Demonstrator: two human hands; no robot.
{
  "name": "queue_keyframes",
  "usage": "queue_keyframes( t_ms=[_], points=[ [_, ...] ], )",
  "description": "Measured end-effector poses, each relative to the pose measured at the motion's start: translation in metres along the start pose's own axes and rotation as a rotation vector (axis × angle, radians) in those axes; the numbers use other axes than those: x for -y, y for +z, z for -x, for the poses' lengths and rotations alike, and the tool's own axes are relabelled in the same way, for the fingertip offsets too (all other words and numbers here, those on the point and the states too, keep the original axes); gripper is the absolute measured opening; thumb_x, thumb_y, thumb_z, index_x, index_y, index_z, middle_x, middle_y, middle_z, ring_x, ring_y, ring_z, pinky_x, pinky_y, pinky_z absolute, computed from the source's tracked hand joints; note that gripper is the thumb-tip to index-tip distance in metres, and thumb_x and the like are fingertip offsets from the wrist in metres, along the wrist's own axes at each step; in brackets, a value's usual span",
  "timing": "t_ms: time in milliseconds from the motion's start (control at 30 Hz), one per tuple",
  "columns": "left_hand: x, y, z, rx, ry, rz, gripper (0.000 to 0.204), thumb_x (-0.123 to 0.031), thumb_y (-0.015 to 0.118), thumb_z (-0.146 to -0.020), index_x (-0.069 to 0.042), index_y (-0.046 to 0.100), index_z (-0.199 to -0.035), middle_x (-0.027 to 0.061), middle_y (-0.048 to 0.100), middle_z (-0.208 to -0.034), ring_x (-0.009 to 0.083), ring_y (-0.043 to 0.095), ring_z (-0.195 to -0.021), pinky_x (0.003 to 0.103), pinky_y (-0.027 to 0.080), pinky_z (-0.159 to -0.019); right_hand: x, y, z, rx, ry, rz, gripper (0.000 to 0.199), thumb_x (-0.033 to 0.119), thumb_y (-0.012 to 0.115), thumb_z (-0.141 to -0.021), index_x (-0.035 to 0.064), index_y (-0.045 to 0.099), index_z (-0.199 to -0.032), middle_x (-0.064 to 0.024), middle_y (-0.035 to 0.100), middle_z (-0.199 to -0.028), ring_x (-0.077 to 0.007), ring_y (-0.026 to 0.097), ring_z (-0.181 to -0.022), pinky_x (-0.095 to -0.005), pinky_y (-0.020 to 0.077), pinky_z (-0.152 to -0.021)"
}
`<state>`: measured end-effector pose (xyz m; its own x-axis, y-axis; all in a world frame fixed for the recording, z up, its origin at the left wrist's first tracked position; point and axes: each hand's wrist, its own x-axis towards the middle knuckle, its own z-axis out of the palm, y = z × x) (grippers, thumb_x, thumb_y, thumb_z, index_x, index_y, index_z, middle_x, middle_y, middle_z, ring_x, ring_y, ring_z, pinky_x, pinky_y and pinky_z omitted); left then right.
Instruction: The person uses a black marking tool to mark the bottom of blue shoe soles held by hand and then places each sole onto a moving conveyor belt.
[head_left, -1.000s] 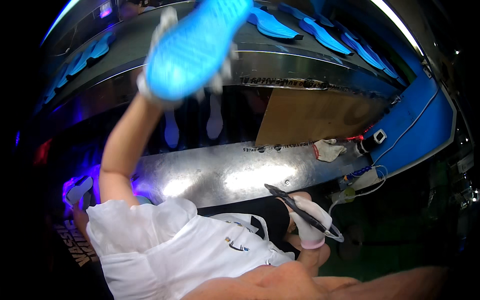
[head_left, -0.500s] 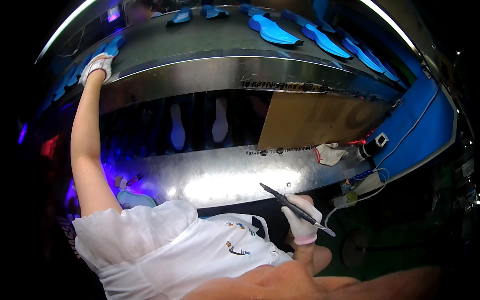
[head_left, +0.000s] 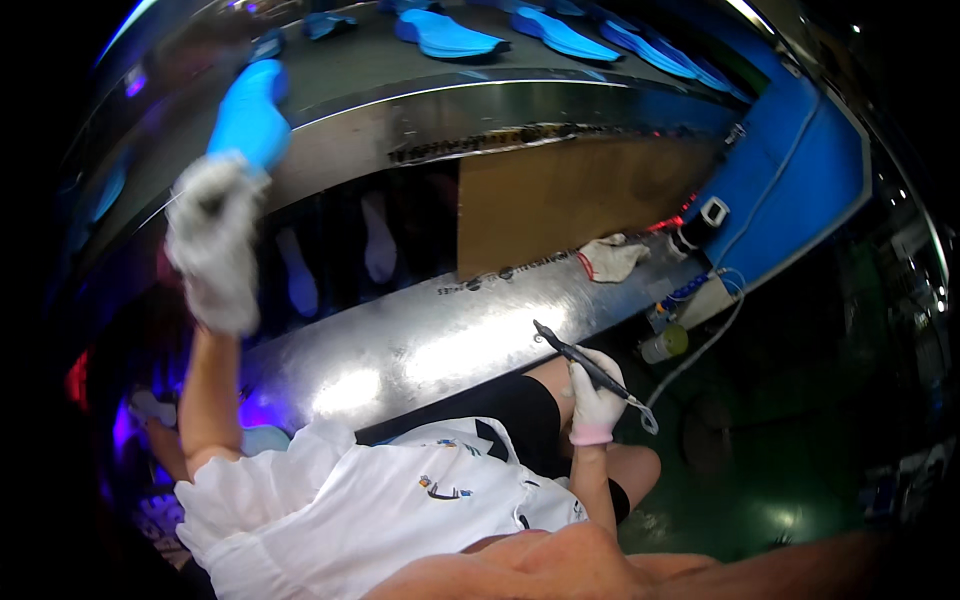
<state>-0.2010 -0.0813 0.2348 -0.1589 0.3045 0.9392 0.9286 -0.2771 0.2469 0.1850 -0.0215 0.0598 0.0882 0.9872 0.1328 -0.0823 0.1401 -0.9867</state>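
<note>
Since approx. 0.5 s ago the L hand point(head_left: 215, 238) has come off the row at far left, back in toward the body, and now has a blue sole point(head_left: 248, 112) w/ it; the view has swung a bit too. L hand, gloved and motion-blurred, sits btwn 9 and 10 o'clock, grasping the sole by its near end; exact finger placement can't be told. Sole is at approx. 10 o'clock, tilted, overlapping the front edge of the dark belt point(head_left: 345, 72); prob. lifted clear, but blur hides any contact. Means both hands are now occupied: sole in L, tool in R.

R hand point(head_left: 597, 392), gloved w/ pink cuff, at 4 o'clock, is closed round a black pen-like tool point(head_left: 572, 352), tip up-left, well apart from the sole; little changed.

Other blue soles point(head_left: 448, 36) lie on the belt, 11 to 1 o'clock. Cardboard point(head_left: 560, 205) at 1, spare glove point(head_left: 612, 260) btwn 2 and 3, on the metal ledge point(head_left: 395, 352).
</note>
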Motion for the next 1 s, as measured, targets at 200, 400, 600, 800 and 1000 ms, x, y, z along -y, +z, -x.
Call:
queue_keyframes(
  t_ms=[200,400,600,800,1000],
  points=[
    [-0.052,0.066,0.170,0.709,-0.102,0.607,0.021,-0.014,0.064,-0.089,-0.002,0.067,-0.106,0.0178,0.064,-0.111,0.0327,0.065,-0.099,0.040,0.053,-0.086,-0.010,-0.007,-0.014,-0.215,0.053,-0.085,0.018,0.000,0.070,-0.085,-0.0019,0.066,-0.103,-0.0041,0.067,-0.083,-0.0071,0.060,-0.066,-0.0186,0.0462,-0.058],
    [-0.060,0.132,0.262,0.749,-0.254,0.614,0.023,-0.006,0.079,-0.073,-0.007,0.065,-0.092,0.0220,0.056,-0.127,0.0377,0.056,-0.117,0.046,0.047,-0.095,-0.024,-0.020,-0.028,-0.326,0.109,-0.239,0.016,0.005,0.067,-0.089,-0.0027,0.065,-0.104,-0.0043,0.065,-0.081,-0.0085,0.058,-0.062,-0.0218,0.0486,-0.054],
    [-0.041,0.168,0.222,0.484,-1.803,1.440,0.079,-0.071,0.039,-0.093,-0.009,0.042,-0.143,0.0201,0.056,-0.133,0.0372,0.059,-0.114,0.046,0.054,-0.088,-0.026,-0.019,-0.025,-0.290,0.241,-0.433,0.015,0.009,0.066,-0.092,-0.0010,0.066,-0.103,-0.0043,0.066,-0.083,-0.0083,0.057,-0.062,-0.0235,0.0491,-0.054],
    [-0.046,0.211,0.244,0.585,-2.346,1.864,0.100,-0.087,0.032,-0.082,-0.008,0.044,-0.142,0.0296,0.054,-0.127,0.0409,0.061,-0.101,0.056,0.057,-0.079,-0.033,-0.010,-0.016,-0.220,0.289,-0.438,0.013,0.010,0.063,-0.094,-0.0010,0.066,-0.101,-0.0053,0.066,-0.084,-0.0072,0.055,-0.061,-0.0231,0.0478,-0.053],
    [-0.082,0.212,0.261,0.698,-2.187,1.890,0.093,-0.081,0.027,-0.089,-0.003,0.052,-0.134,0.0298,0.060,-0.116,0.0443,0.063,-0.096,0.055,0.055,-0.086,-0.046,0.000,-0.053,-0.130,0.158,0.184,0.020,0.014,0.072,-0.085,-0.0033,0.069,-0.095,-0.0022,0.065,-0.068,-0.0105,0.059,-0.059,-0.0288,0.0460,-0.054]
  ],
)
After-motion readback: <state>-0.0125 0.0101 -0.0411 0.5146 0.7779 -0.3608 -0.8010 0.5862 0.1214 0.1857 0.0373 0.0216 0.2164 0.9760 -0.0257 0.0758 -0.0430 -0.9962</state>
